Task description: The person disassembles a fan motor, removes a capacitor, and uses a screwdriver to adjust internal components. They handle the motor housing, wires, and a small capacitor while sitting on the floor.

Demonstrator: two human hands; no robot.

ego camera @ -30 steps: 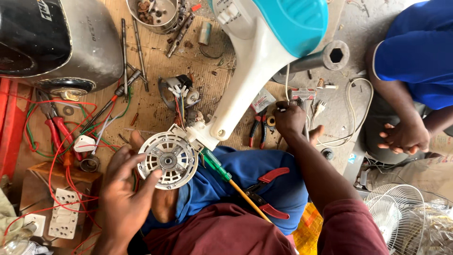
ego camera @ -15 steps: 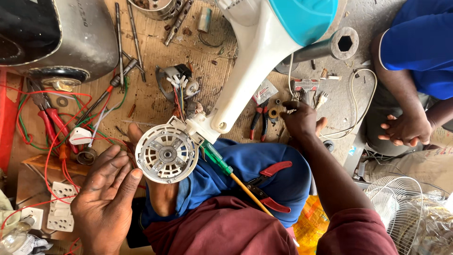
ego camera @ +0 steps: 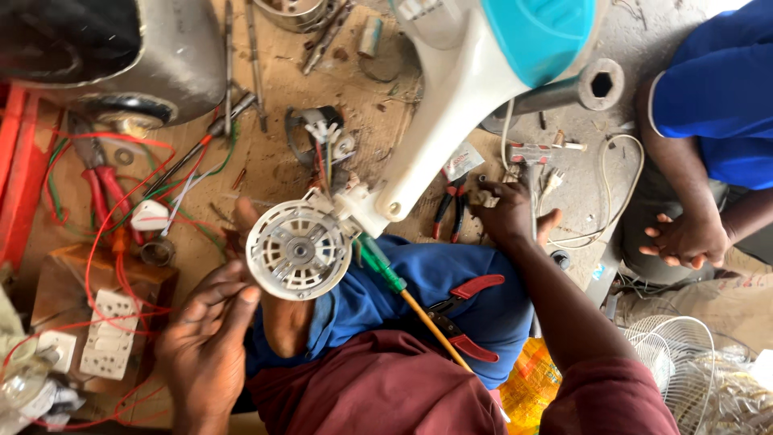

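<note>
Fan motor housing [ego camera: 296, 250] beside half-curled, empty left hand [ego camera: 205, 342]; right hand [ego camera: 507, 213] outstretched, grip unclear.

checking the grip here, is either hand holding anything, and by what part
The left hand touches the round white fan motor housing at its lower rim. The right hand reaches among small parts; whether it grips any cannot be told.

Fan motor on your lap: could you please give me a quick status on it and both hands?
Left hand open, fingertips at the round white fan motor. Right hand down among small parts on the floor beside red-handled pliers. Green-handled screwdriver lies across the lap.
</note>
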